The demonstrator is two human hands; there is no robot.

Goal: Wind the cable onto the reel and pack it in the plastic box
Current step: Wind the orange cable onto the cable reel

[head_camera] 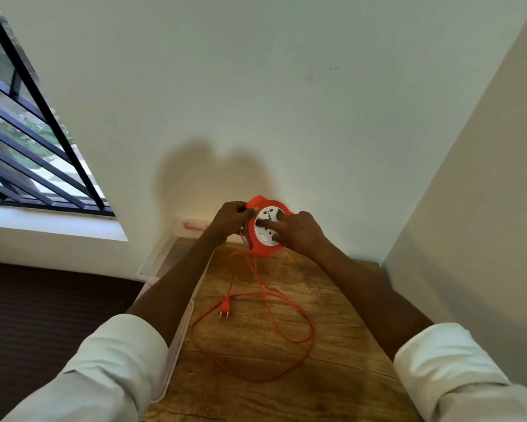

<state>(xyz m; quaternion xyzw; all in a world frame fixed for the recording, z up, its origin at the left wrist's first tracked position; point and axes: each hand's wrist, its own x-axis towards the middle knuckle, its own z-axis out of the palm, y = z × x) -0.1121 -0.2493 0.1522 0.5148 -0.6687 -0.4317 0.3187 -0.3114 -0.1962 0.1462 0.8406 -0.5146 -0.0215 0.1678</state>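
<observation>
The reel (266, 229), orange with a white socket face, is held up above the far end of the table (332, 345), its face turned towards the camera. The left hand (230, 219) grips the reel's upper left rim, fingers curled round the edge. The right hand (300, 231) lies on the right side of the face, with fingers (269, 223) stretched across the white disc and pressing on it; whether the thumb hooks behind the rim cannot be told.

The cable (286, 330) leaves the reel at its lower edge and drops to the table, where it lies slack in one large loop on the near side of the reel. The plug (224, 308) rests on the wood at the left of the loop, prongs pointing near. So almost all the cable is still unwound, and it lies below and nearer than both hands.

The winding seems only begun. It probably turns on the right fingers rotating the white disc while the left hand steadies the rim, drawing the cable up from beneath.

The box (177, 339), clear plastic, stands along the left edge of the table under the left forearm, so the left hand is nearer to it for packing.
</observation>
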